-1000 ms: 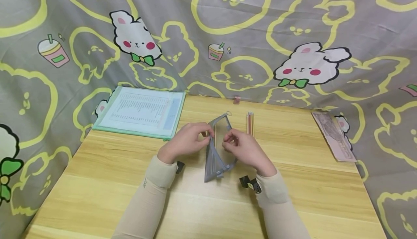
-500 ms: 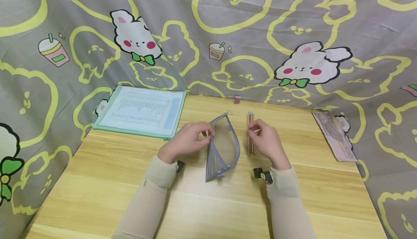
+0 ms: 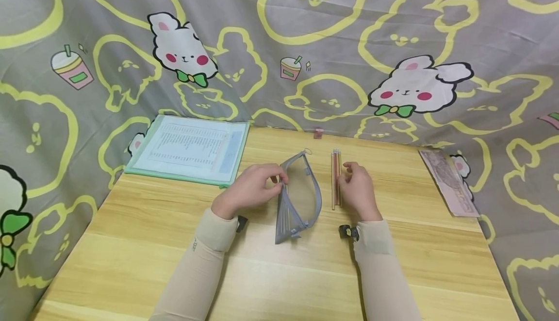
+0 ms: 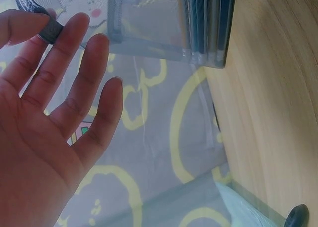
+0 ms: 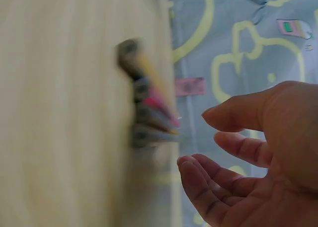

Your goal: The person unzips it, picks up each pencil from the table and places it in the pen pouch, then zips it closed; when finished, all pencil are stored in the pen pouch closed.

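My left hand [image 3: 251, 190] pinches one edge of a grey mesh zip pouch [image 3: 283, 221] between thumb and fingers; the other fingers are spread in the left wrist view. The pouch stands on edge with its mouth gaping to the right. Through its mesh, several pencils [image 4: 201, 26] show inside. To the pouch's right, a small bunch of pencils [image 3: 335, 180] lies lengthwise on the table. My right hand [image 3: 360, 192] is right beside this bunch, its fingertips close to the right side. In the right wrist view the fingers are loosely bent with nothing between them, and the pencil ends are blurred.
A green-edged document folder [image 3: 185, 151] with a printed sheet lies at the back left of the wooden table [image 3: 279, 282]. Near the right edge is a pinkish printed slip like a banknote [image 3: 449, 182]. A patterned curtain [image 3: 244, 10] encloses the back and sides.
My right hand has moved right, from the pouch's mouth to the bunch of pencils, and settled at their right side. The pouch's mouth shows wider. The left hand keeps its hold.
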### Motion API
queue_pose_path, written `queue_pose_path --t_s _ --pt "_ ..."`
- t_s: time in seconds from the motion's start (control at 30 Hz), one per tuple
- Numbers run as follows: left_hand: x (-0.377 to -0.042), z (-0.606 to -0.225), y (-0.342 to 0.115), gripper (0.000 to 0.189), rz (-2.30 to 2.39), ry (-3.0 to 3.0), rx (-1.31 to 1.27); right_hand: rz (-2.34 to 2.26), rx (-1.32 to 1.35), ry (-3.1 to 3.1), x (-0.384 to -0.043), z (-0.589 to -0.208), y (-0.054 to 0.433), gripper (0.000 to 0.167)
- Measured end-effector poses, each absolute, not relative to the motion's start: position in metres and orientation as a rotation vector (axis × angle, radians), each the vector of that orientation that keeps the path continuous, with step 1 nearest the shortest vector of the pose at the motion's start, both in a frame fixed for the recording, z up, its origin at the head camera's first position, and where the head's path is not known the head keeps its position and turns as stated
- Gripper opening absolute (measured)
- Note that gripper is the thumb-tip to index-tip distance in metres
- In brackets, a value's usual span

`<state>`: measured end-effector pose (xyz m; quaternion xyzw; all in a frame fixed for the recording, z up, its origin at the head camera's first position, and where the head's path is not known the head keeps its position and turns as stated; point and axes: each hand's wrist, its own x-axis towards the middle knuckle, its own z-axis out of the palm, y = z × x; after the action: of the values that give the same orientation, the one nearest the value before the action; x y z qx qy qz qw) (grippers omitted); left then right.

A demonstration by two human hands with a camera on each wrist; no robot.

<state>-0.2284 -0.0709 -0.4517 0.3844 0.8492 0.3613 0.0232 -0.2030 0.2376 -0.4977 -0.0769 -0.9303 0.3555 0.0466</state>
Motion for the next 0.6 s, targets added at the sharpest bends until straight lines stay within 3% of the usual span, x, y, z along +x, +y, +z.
queue_pose_path --t_s 0.6 --pt "-0.2256 -0.4456 -0.0699 0.014 1.082 2.634 1.139 1.007 -0.217 -2.935 -0.2051 -0.5084 0.2391 0.039"
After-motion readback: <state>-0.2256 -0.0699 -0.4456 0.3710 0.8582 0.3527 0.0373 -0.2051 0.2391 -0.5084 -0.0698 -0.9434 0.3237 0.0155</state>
